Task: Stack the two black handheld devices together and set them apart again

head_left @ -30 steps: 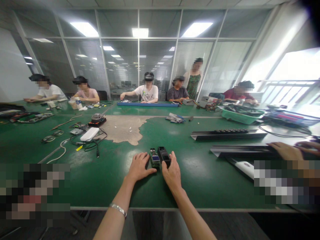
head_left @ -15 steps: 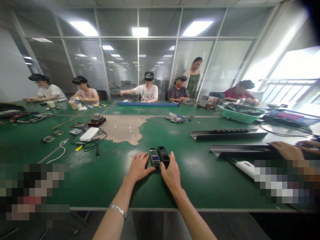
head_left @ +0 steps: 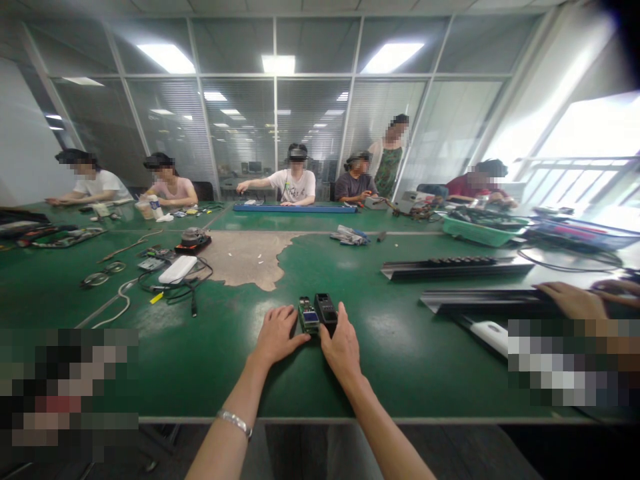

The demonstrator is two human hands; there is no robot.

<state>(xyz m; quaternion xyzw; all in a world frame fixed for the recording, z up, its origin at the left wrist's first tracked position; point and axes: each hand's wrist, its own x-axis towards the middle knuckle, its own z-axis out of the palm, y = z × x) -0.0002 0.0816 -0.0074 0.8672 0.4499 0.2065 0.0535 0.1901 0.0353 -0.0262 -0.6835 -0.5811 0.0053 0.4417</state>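
Two small devices lie side by side on the green table [head_left: 210, 360] in front of me: a green circuit board with a blue screen [head_left: 308, 313] and a black remote-like case [head_left: 326, 308]. My left hand [head_left: 276, 335] rests flat beside the circuit board, fingers stretched out, thumb touching its near end. My right hand [head_left: 342, 344] curls round the near end of the black case, thumb and fingers on its sides.
White cables and a white box [head_left: 179, 269] lie at the left. Long black metal rails [head_left: 455, 268] lie at the right, where another person's hands [head_left: 575, 300] work. A worn bare patch [head_left: 247, 257] marks the table's middle. Several people sit along the far side.
Both hands and the two devices have shifted very slightly; otherwise nothing has visibly changed.
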